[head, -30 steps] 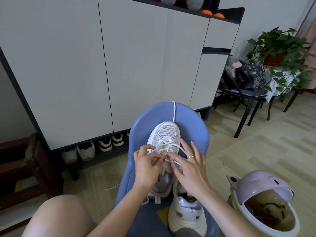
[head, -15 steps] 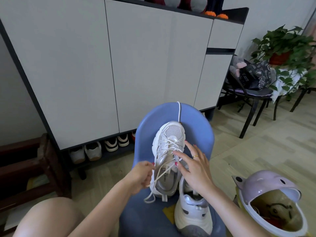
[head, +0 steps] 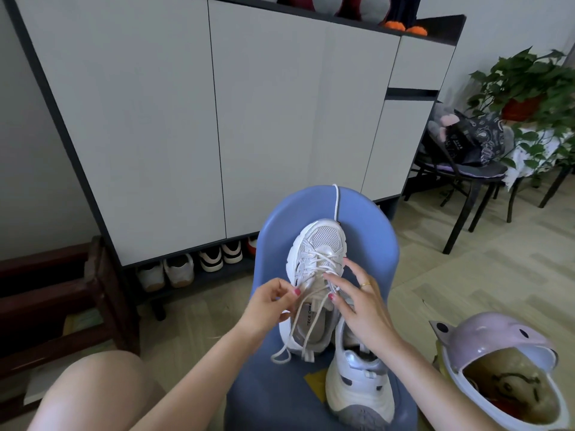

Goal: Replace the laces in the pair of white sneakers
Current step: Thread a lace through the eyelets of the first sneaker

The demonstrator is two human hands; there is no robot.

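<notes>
Surroundings: big white cabinet [head: 249, 119] across the far side, several shoes [head: 193, 269] lined up in the gap under it. Dark wooden bench [head: 62, 300] at left. Black chair [head: 466, 194] far right with a patterned bag [head: 476, 141] on it, potted plant [head: 535, 85] behind that. Near right: pink-lidded bin [head: 497, 368], lid tipped open. Bare knee [head: 93, 390] near left. Nothing blocks the work area. Both sneakers sit on a blue chair [head: 367, 244] in the centre. Far sneaker [head: 320, 250]: white mesh toe pointing away, laced across the upper eyelets, tongue and insole exposed. One loose lace [head: 335, 200] runs from the toe up over the chair's back edge. Second sneaker [head: 357, 387]: near right of the first, touching it, heel toward camera, grey sole patch visible. Left hand [head: 270, 303] pinches a lace strand [head: 298, 318] at the shoe's left side; strand ends loop down onto the seat. Right hand [head: 357, 303] pinches the lacing at mid-eyelets with thumb and forefinger, other fingers spread; ring on one finger.
</notes>
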